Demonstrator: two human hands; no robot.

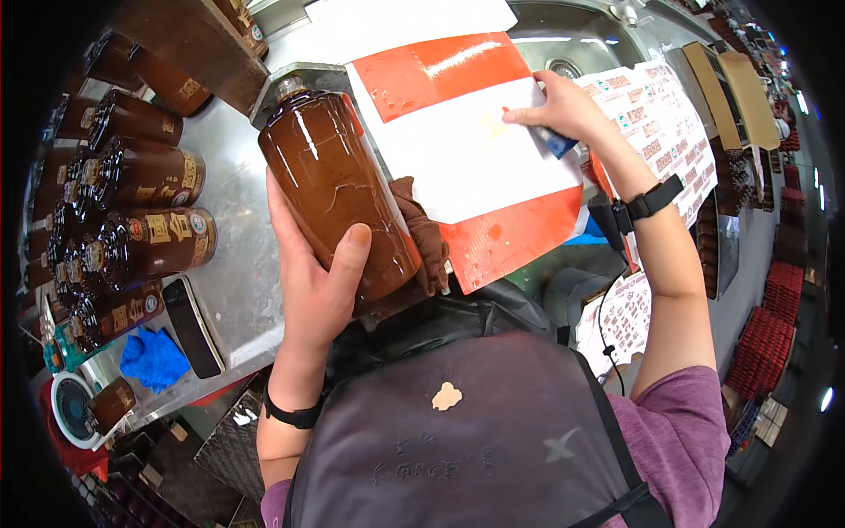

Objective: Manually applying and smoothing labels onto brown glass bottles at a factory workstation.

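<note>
A large brown glass bottle (330,189) with a clear neck leans in my left hand (317,290), its base toward me. My thumb lies across its front and the other fingers go behind it, out of sight. Over a white sheet (458,167) on an orange-red board (510,242), my right hand (563,110) curls around a small dark blue thing (556,143) whose kind I cannot make out. The right thumb and forefinger point toward a small pale yellow patch (495,126) on the sheet. A brown cloth (422,233) lies beside the bottle.
Several labelled brown bottles (158,239) crowd the metal bench's left side. Near them are a phone (194,327), a blue cloth (154,359) and a round dial scale (75,405). Printed label sheets (660,123) and an open cardboard box (731,97) are at right.
</note>
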